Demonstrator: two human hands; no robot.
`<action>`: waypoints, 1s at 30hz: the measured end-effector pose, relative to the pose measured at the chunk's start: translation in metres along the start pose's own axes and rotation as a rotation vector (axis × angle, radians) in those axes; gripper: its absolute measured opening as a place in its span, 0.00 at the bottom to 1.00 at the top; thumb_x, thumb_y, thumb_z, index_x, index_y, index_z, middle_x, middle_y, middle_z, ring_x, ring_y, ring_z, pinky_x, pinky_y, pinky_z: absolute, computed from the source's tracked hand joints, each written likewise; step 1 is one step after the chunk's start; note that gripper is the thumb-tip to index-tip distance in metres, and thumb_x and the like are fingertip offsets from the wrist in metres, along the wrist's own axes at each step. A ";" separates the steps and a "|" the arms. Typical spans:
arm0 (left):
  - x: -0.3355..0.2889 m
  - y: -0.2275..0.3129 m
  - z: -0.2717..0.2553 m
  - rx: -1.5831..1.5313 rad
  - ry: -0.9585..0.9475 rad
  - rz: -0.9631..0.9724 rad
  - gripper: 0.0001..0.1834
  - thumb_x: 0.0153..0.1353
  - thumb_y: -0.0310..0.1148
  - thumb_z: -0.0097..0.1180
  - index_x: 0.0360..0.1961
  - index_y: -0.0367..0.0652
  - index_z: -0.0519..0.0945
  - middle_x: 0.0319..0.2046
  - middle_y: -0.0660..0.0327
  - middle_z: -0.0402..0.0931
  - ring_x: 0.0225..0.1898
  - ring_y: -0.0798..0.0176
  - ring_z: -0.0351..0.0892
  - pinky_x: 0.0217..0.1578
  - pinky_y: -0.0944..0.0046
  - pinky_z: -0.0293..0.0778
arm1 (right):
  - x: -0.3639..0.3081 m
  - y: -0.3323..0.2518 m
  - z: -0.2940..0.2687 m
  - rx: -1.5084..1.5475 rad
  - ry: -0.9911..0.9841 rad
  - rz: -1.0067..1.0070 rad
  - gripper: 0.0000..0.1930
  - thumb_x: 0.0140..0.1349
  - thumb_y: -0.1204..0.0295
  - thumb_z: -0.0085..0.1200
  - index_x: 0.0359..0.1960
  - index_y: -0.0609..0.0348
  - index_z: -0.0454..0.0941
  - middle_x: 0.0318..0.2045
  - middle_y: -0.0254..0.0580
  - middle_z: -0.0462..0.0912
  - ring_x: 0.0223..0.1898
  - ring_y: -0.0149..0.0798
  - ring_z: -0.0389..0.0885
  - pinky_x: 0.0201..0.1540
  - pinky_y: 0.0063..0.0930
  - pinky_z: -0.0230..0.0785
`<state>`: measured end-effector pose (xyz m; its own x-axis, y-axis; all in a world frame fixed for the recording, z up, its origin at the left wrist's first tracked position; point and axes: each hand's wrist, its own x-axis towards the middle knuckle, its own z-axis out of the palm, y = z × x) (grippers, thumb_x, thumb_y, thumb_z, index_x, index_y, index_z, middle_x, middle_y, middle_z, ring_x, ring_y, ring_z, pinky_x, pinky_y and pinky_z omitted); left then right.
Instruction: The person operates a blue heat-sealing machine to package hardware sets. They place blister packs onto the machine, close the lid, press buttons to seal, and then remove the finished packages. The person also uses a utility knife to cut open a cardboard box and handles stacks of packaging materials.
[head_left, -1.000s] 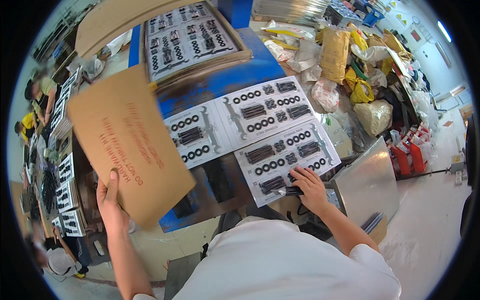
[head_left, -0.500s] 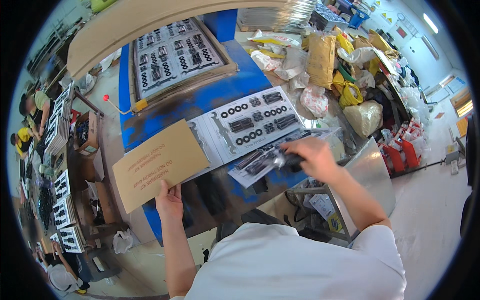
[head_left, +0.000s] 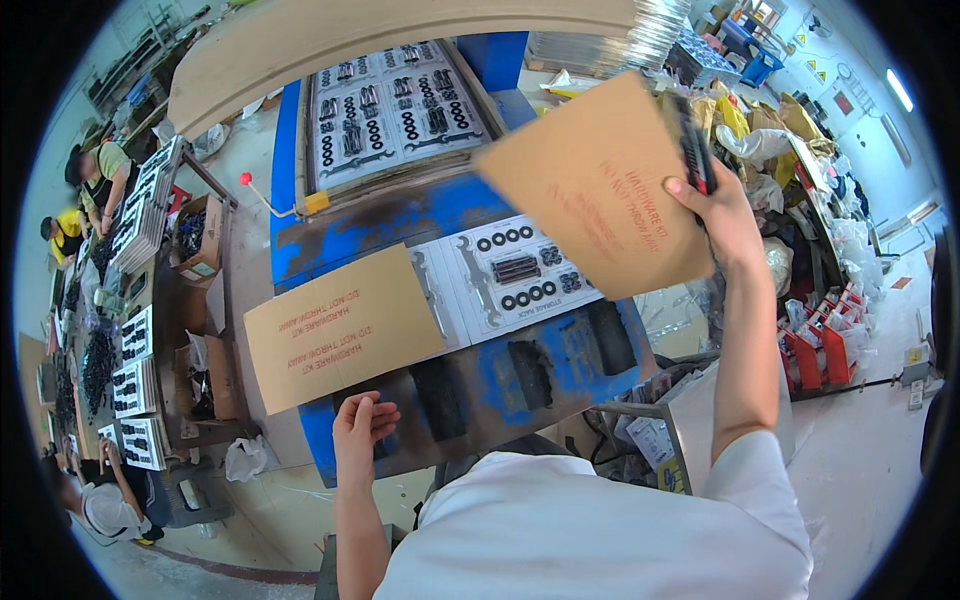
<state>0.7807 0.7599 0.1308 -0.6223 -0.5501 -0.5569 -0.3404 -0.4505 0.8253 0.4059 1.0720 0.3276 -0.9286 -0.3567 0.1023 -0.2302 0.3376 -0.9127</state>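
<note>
In my raised right hand [head_left: 728, 215] is a brown cardboard-backed hardware card [head_left: 600, 190], tilted with its printed back showing. My thumb presses on that back, and dark parts show along the right edge. The rest of its face is hidden. My left hand [head_left: 362, 425] is just off the bench's front edge, its fingers loosely curled with nothing visible in them. Just beyond it, a second brown card [head_left: 345, 330] rests back up, overlapping a white card of black rings, bolts and wrenches [head_left: 510, 270]. Both lie on the blue, dark-stained bench [head_left: 470, 380].
A wooden-framed tray [head_left: 395, 110] of similar cards sits at the back beneath a tan panel [head_left: 400, 50]. A red-knobbed lever [head_left: 246, 180] stands on the left. Bags [head_left: 790, 140] crowd the right, near red bins [head_left: 820, 345]. Several people work at a table on the far left.
My right hand has lifted the hardware card off the bench and turned its cardboard back toward me. My left hand has let go of the other brown card and drawn slightly back.
</note>
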 end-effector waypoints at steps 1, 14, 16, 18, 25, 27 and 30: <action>-0.003 0.004 0.003 0.020 0.007 0.025 0.12 0.75 0.37 0.48 0.48 0.40 0.78 0.37 0.58 0.84 0.39 0.64 0.85 0.38 0.67 0.79 | 0.014 -0.008 0.001 -0.195 -0.117 0.003 0.17 0.59 0.67 0.68 0.45 0.63 0.78 0.34 0.30 0.80 0.38 0.26 0.76 0.45 0.26 0.70; 0.086 0.085 0.116 0.812 0.055 0.513 0.19 0.69 0.37 0.56 0.58 0.40 0.76 0.50 0.55 0.81 0.55 0.56 0.79 0.55 0.59 0.72 | 0.126 0.134 0.149 -0.483 -0.747 -0.071 0.20 0.58 0.68 0.65 0.51 0.63 0.80 0.42 0.44 0.86 0.42 0.39 0.82 0.47 0.32 0.72; 0.110 0.100 0.136 0.949 0.025 0.643 0.23 0.67 0.39 0.58 0.60 0.41 0.75 0.57 0.51 0.77 0.63 0.51 0.72 0.61 0.55 0.69 | 0.104 0.151 0.132 -0.267 -0.449 -0.109 0.21 0.58 0.66 0.65 0.53 0.60 0.80 0.43 0.51 0.85 0.43 0.44 0.84 0.46 0.36 0.74; 0.148 0.105 0.156 1.079 -0.039 0.815 0.27 0.65 0.44 0.60 0.60 0.40 0.75 0.58 0.48 0.76 0.64 0.49 0.70 0.61 0.53 0.69 | 0.085 0.175 0.101 -0.269 -0.108 -0.194 0.22 0.61 0.66 0.62 0.56 0.63 0.78 0.43 0.54 0.84 0.43 0.48 0.84 0.48 0.37 0.74; 0.215 0.141 0.216 1.325 -0.592 0.233 0.37 0.55 0.58 0.65 0.55 0.38 0.77 0.54 0.48 0.78 0.58 0.46 0.75 0.57 0.52 0.71 | 0.026 0.270 0.020 -0.037 0.072 0.492 0.21 0.68 0.56 0.59 0.47 0.65 0.78 0.35 0.39 0.83 0.37 0.35 0.79 0.41 0.31 0.71; 0.186 0.160 0.223 1.308 -0.511 0.354 0.36 0.56 0.58 0.64 0.54 0.38 0.77 0.52 0.47 0.79 0.54 0.45 0.78 0.55 0.50 0.73 | 0.025 0.261 0.026 0.260 0.068 0.643 0.22 0.68 0.56 0.60 0.48 0.65 0.78 0.40 0.35 0.83 0.41 0.30 0.78 0.44 0.28 0.70; 0.130 0.154 0.212 1.250 -0.317 0.529 0.33 0.56 0.55 0.66 0.50 0.37 0.77 0.50 0.47 0.80 0.50 0.46 0.80 0.49 0.52 0.75 | 0.044 0.239 0.025 0.284 0.063 0.569 0.21 0.67 0.57 0.62 0.49 0.65 0.78 0.41 0.35 0.83 0.41 0.30 0.78 0.45 0.29 0.70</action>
<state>0.4982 0.7679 0.2050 -0.9475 -0.1988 -0.2505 -0.3091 0.7704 0.5576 0.3172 1.1152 0.1045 -0.9002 -0.1348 -0.4142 0.3821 0.2121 -0.8994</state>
